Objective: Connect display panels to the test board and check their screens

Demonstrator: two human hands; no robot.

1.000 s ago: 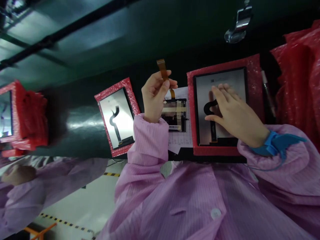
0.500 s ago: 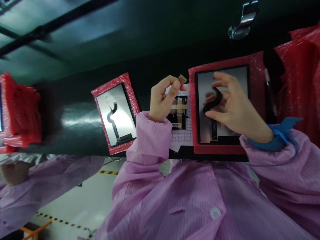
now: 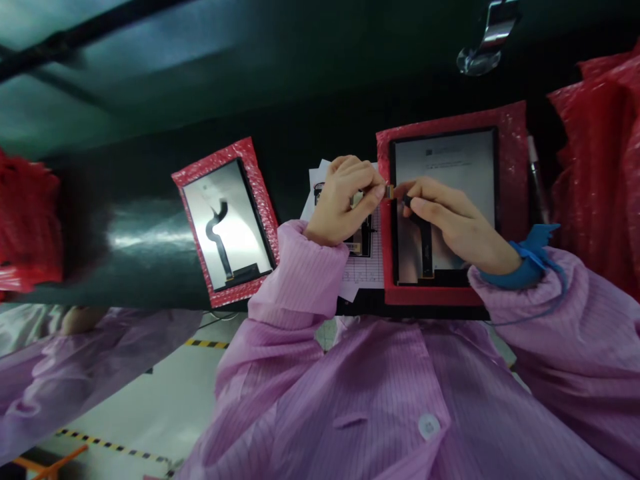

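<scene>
A display panel [image 3: 465, 173] lies on red bubble wrap [image 3: 513, 200] at the right. My right hand [image 3: 450, 217] pinches the free end of the panel's black flex cable [image 3: 427, 250] above the panel's left part. Close to it, at the wrap's left edge, my left hand [image 3: 345, 200] is closed on a small gold-coloured connector piece [image 3: 389, 192]. The two hands' fingertips are almost together. Under my left hand, partly hidden, a black circuit part [image 3: 367, 243] rests on a printed sheet [image 3: 373, 272].
Another panel [image 3: 200, 213] with a curved black cable lies on red wrap at the left. Piles of red wrap [image 3: 30, 220] stand far left and far right. A pen [image 3: 537, 177] lies beside the right wrap. A co-worker's sleeve [image 3: 115, 353] shows lower left.
My left hand has moved right and down with the gold-coloured piece. My right hand has moved slightly left, its fingers have closed in, and the black cable's free end has come toward the left hand.
</scene>
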